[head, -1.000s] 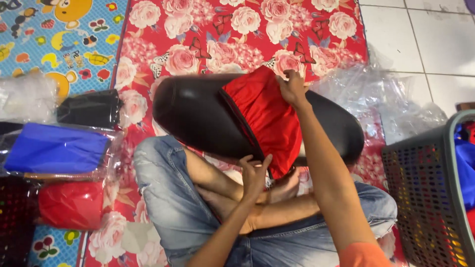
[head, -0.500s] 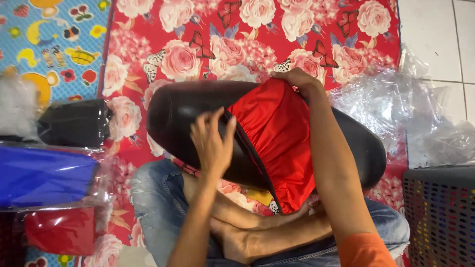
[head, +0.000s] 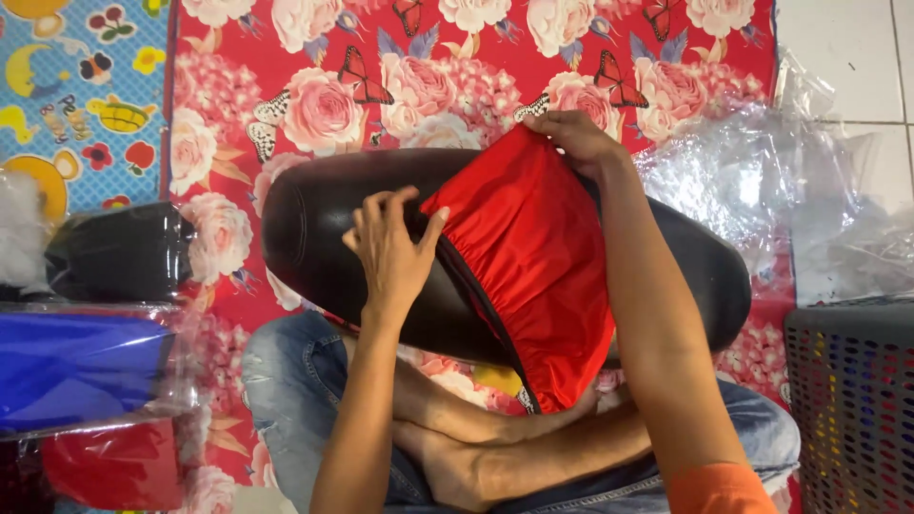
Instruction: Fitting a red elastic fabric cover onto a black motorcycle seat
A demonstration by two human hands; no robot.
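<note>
A long black padded seat [head: 324,238] lies across my crossed legs. A red fabric cover [head: 533,257] with a dark elastic hem is stretched over its middle. My left hand [head: 390,252] presses on the seat and pinches the cover's left edge. My right hand [head: 576,138] grips the cover's far edge at the top of the seat. My forearms reach in from below, the right one in an orange sleeve.
A red floral mat [head: 409,67] covers the floor. Bagged black [head: 119,252], blue [head: 81,366] and red [head: 114,466] folded covers are stacked at left. Crumpled clear plastic [head: 762,181] lies at right, and a grey mesh basket [head: 852,400] stands at bottom right.
My left hand rose from my lap onto the seat and took hold of the cover's left edge. The camera moved in closer. The red cover is spread wider over the seat.
</note>
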